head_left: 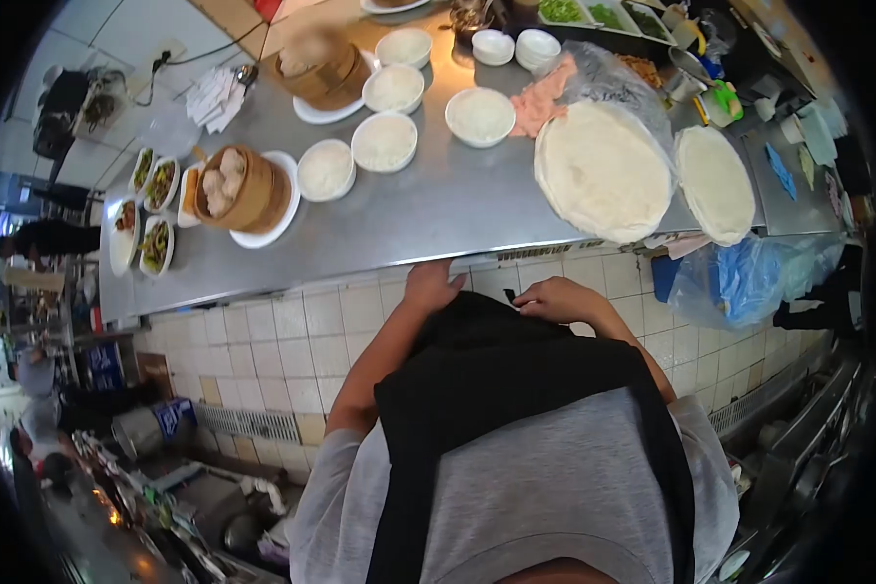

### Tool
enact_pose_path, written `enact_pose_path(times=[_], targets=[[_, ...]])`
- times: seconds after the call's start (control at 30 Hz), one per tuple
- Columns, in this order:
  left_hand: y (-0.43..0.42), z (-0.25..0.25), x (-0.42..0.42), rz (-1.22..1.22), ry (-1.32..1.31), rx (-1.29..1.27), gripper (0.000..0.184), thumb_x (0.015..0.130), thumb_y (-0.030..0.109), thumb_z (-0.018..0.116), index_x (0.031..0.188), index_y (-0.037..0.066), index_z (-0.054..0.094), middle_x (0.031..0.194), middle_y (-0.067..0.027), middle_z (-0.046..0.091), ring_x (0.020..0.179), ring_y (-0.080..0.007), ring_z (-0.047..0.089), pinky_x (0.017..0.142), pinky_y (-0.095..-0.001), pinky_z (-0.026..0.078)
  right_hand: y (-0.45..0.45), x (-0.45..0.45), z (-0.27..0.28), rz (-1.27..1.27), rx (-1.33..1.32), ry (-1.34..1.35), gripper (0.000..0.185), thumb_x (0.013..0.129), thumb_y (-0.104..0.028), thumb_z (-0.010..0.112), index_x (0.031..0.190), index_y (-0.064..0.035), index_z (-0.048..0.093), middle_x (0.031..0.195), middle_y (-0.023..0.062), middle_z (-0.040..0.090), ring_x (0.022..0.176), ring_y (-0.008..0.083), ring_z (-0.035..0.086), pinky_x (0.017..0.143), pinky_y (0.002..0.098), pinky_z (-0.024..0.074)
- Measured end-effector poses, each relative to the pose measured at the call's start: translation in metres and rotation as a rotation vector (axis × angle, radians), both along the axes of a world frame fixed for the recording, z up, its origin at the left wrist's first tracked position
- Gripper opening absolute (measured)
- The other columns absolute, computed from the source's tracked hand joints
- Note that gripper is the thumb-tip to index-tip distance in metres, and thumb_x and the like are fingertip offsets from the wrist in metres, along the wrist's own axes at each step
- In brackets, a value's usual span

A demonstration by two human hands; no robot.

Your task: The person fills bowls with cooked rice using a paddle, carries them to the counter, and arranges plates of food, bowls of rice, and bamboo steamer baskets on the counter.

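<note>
My left hand [432, 288] is at the front edge of the steel table, beside the black apron [496, 360] I wear. Its thumb stands apart, but the other fingers are mostly hidden at the edge. Over the apron's right side, my right hand [559, 300] has its fingers curled together. A small black strip [511, 295] sticks out at those fingertips; it looks like part of an apron tie. Both hands are below the tabletop, apart from the food.
On the steel table [380, 229] are bamboo steamers with buns [248, 195], several bowls of rice [326, 170], small side dishes [156, 245] and large round sheets of dough [603, 170]. Plastic bags [749, 277] hang at the right end. Other people [39, 380] are at the far left.
</note>
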State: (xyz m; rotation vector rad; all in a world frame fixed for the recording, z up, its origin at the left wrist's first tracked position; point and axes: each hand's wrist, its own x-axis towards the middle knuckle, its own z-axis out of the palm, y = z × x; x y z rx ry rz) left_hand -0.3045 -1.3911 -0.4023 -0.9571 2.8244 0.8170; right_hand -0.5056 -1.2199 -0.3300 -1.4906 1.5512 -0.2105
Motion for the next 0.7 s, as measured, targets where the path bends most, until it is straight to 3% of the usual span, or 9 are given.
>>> enact_pose_path(times=[0.13, 0.2, 0.27, 0.33, 0.37, 0.4, 0.47, 0.6, 0.7], targets=[[0.019, -0.018, -0.033, -0.063, 0.026, -0.003, 0.063, 0.079, 0.051, 0.055, 0.118, 0.002, 0.051, 0.118, -0.0222, 0.053, 0.111, -0.0385, 0.048, 0.093, -0.0428, 0.04, 0.031, -0.008, -0.036, -0.007, 0.038, 0.013, 0.034, 0.084, -0.031, 0.056, 0.111, -0.0116, 0.063, 0.1, 0.0135, 0.065, 0.092, 0.0301, 0.061, 0.082, 0.0354, 0.0466], [0.027, 0.02, -0.051, 0.011, -0.047, 0.233, 0.072, 0.08, 0.061, 0.045, 0.116, -0.002, 0.054, 0.124, -0.0228, 0.049, 0.116, -0.0386, 0.044, 0.097, -0.0408, 0.037, 0.048, -0.01, -0.059, -0.11, 0.074, -0.133, 0.037, 0.082, -0.033, 0.057, 0.107, -0.0077, 0.064, 0.095, 0.0159, 0.065, 0.089, 0.0312, 0.061, 0.08, 0.0362, 0.0467], [0.028, 0.01, -0.06, 0.024, -0.067, 0.341, 0.08, 0.081, 0.066, 0.041, 0.122, -0.002, 0.051, 0.127, -0.0234, 0.047, 0.12, -0.0342, 0.043, 0.101, -0.0378, 0.032, 0.06, -0.009, -0.074, -0.146, 0.125, -0.203, 0.036, 0.082, -0.032, 0.057, 0.108, -0.007, 0.064, 0.091, 0.0136, 0.067, 0.083, 0.0275, 0.063, 0.077, 0.0341, 0.0478], [0.025, -0.005, -0.07, -0.03, -0.017, 0.491, 0.075, 0.082, 0.066, 0.04, 0.128, 0.007, 0.048, 0.131, -0.0151, 0.047, 0.124, -0.0298, 0.04, 0.104, -0.0364, 0.028, 0.069, -0.006, -0.09, -0.204, 0.202, -0.274, 0.035, 0.084, -0.027, 0.057, 0.11, -0.0044, 0.062, 0.087, 0.0102, 0.067, 0.073, 0.0194, 0.063, 0.073, 0.0297, 0.0482], [0.027, -0.007, -0.074, -0.093, 0.039, 0.548, 0.071, 0.083, 0.065, 0.038, 0.131, 0.014, 0.046, 0.133, -0.0108, 0.047, 0.124, -0.0272, 0.041, 0.097, -0.0374, 0.037, 0.073, -0.005, -0.095, -0.226, 0.192, -0.3, 0.034, 0.085, -0.026, 0.057, 0.11, -0.0033, 0.062, 0.086, 0.0091, 0.067, 0.072, 0.0173, 0.062, 0.071, 0.0285, 0.0481], [0.032, 0.012, -0.078, -0.064, 0.003, 0.68, 0.068, 0.084, 0.064, 0.037, 0.134, 0.019, 0.043, 0.132, -0.0073, 0.048, 0.121, -0.0234, 0.043, 0.08, -0.0352, 0.047, 0.075, -0.003, -0.1, -0.251, 0.179, -0.324, 0.033, 0.085, -0.024, 0.057, 0.11, -0.0022, 0.062, 0.085, 0.0081, 0.067, 0.07, 0.0152, 0.062, 0.07, 0.0273, 0.048], [0.035, 0.003, -0.09, -0.056, 0.002, 0.863, 0.069, 0.083, 0.067, 0.034, 0.135, 0.022, 0.042, 0.13, -0.0042, 0.049, 0.114, -0.0195, 0.046, 0.065, -0.0301, 0.047, 0.077, 0.002, -0.1, -0.379, 0.226, -0.389, 0.032, 0.087, -0.023, 0.056, 0.11, -0.0018, 0.061, 0.085, 0.0074, 0.067, 0.069, 0.0143, 0.062, 0.066, 0.0277, 0.0482], [0.04, 0.024, -0.094, -0.074, -0.093, 0.931, 0.072, 0.081, 0.071, 0.03, 0.126, 0.02, 0.053, 0.119, -0.0033, 0.056, 0.094, -0.0146, 0.049, 0.06, -0.0251, 0.039, 0.082, 0.011, -0.112, -0.621, 0.288, -0.474, 0.04, 0.088, -0.03, 0.056, 0.119, -0.0053, 0.056, 0.096, 0.0051, 0.064, 0.078, 0.0124, 0.062, 0.068, 0.0273, 0.047], [0.038, 0.029, -0.091, -0.046, -0.103, 1.064, 0.074, 0.081, 0.072, 0.029, 0.126, 0.018, 0.053, 0.118, -0.0024, 0.057, 0.094, -0.0133, 0.048, 0.064, -0.0254, 0.037, 0.083, 0.027, -0.115, -0.857, 0.266, -0.659, 0.058, 0.085, -0.028, 0.06, 0.133, -0.0053, 0.039, 0.106, 0.0074, 0.06, 0.08, 0.0137, 0.062, 0.067, 0.0257, 0.0474]])
